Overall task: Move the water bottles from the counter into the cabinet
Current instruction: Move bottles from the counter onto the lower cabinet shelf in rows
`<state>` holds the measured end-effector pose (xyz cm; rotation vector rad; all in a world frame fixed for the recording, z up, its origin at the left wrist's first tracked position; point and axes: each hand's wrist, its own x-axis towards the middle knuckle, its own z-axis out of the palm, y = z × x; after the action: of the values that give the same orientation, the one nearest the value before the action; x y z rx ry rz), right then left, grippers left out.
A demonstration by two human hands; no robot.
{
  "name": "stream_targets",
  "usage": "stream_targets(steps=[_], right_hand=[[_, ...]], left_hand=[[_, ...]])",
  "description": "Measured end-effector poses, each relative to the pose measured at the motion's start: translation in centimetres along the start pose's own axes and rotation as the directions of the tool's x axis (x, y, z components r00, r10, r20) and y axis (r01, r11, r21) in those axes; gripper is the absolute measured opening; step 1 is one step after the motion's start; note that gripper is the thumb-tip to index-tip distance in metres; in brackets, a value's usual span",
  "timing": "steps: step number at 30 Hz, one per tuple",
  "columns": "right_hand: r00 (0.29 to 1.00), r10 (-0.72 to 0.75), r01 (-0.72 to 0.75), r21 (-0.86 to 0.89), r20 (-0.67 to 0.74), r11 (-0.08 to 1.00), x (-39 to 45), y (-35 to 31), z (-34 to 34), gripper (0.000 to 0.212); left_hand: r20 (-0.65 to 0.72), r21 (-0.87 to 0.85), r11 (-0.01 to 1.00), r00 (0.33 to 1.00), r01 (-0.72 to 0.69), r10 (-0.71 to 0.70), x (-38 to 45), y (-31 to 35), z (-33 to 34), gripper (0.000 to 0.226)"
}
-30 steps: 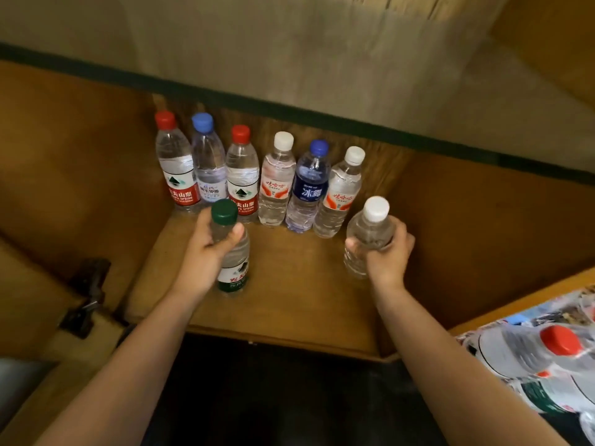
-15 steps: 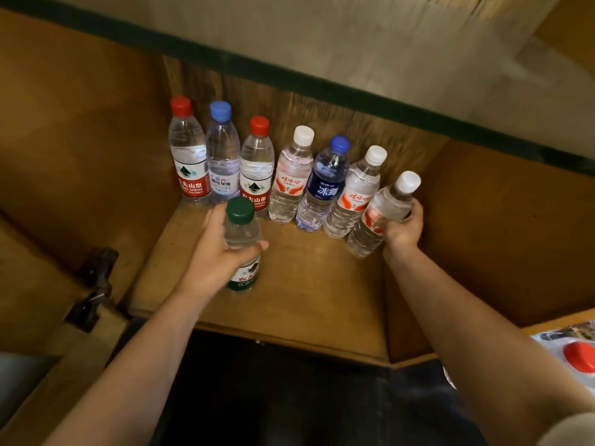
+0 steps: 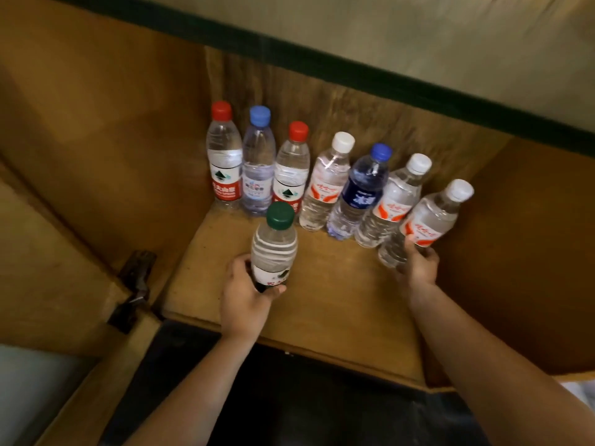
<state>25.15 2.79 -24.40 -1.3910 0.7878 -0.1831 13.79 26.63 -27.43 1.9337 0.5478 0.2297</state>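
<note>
The cabinet point(image 3: 338, 304) stands open, its wooden shelf floor taking up most of what I can see, and a row of six bottles point(image 3: 306, 175) already lines the back wall, caps red, blue, red, white, blue, white from left to right. A seventh, the white-capped bottle point(image 3: 428, 220), leans at the row's right end, touching its neighbour; the right hand point(image 3: 417, 265) has its grip curled round the lower body near the base. In front of the row, the green-capped bottle point(image 3: 273, 246) stands upright and apart, the left hand point(image 3: 246, 292) gripping low, thumb across the label. To do this well, I'd judge each bottle should be set flat on its base before the fingers let go (the leaning one especially, or it may topple the row), and the green one slid back beside the others without knocking them. Both forearms reach in from the front edge, wrists low, roughly parallel.
</note>
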Motion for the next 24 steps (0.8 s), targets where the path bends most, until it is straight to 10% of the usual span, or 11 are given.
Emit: stream_targets(steps=[24], right_hand=[[0.992,-0.026,0.007,0.146,0.127,0.989,2.6,-1.0,0.6,0.044]], left_hand=[[-0.138,-0.088,0.996,0.990,0.016,-0.029,12.2,0.3,-3.8,0.072]])
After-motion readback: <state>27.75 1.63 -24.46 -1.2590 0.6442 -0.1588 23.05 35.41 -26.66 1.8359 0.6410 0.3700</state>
